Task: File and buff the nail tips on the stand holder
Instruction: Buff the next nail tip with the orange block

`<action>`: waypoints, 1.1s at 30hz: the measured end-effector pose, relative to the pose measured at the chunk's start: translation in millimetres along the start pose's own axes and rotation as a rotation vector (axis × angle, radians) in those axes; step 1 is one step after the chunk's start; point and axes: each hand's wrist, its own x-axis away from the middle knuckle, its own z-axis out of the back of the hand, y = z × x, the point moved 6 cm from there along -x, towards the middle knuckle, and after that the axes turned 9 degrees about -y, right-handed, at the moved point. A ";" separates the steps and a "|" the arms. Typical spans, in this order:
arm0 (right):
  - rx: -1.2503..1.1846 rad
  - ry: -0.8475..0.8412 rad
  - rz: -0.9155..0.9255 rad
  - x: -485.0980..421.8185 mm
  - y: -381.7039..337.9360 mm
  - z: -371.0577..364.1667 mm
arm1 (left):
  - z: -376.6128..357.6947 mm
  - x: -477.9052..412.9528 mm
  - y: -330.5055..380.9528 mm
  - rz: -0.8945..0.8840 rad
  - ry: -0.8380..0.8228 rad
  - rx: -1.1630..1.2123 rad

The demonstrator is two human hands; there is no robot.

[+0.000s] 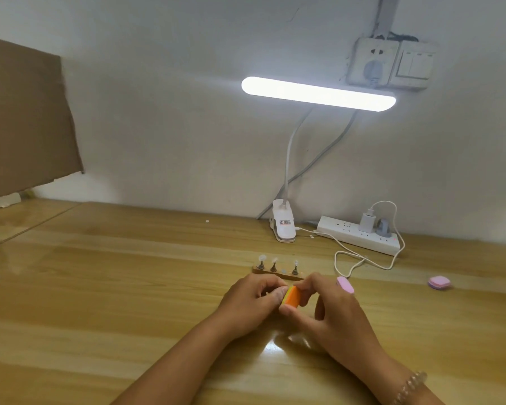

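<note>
The right hand [333,314] pinched an orange-and-yellow buffer block [292,296]; the left hand [246,305] curled its fingers against it, contents indiscernible, near a wooden stand holder [287,276].

A home desk: wooden tabletop [129,273], clip-on lamp [318,93], power strip [360,239], wall socket [374,61].

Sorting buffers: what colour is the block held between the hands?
The buffer block is orange, with a yellow layer on one side; head view.

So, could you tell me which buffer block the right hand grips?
The orange block with a yellow layer, pinched in the right hand; the near pink block and far pink block sit outside its grip.
</note>
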 end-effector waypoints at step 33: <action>-0.081 0.041 -0.040 -3.0 5.1 2.7 | -2.0 -1.3 -1.4 -0.023 0.003 0.076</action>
